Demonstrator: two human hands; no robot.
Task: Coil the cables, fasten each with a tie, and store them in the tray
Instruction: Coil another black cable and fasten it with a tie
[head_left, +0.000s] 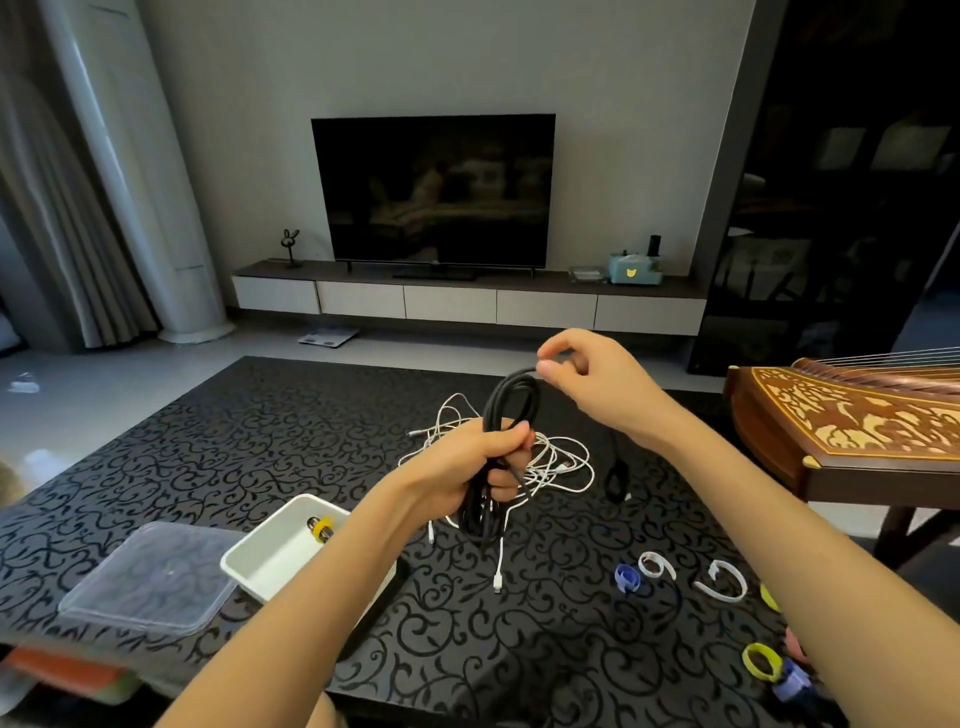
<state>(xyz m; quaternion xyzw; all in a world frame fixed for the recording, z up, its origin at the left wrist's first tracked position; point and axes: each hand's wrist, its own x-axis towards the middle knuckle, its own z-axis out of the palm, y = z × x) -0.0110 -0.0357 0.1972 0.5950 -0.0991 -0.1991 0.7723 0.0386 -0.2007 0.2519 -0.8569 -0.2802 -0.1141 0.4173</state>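
My left hand (480, 462) grips a bundle of black cable loops (511, 402) held upright over the table. My right hand (587, 371) pinches the cable's free run at the top of the loops; its tail hangs down to the table on the right (617, 480). A tangled white cable (558, 462) lies on the table behind my left hand. The white tray (260, 558) stands at the front left and holds a coiled cable bound with a yellow tie (322, 527). Several loose ties lie at the right: blue (627, 578), white (657, 565), white (724, 582), yellow (761, 661).
A clear plastic lid (150, 579) lies left of the tray. The table carries a black patterned cloth (249, 447). A wooden stringed instrument (852, 415) stands at the right edge. A TV (434, 189) on a low cabinet is against the far wall.
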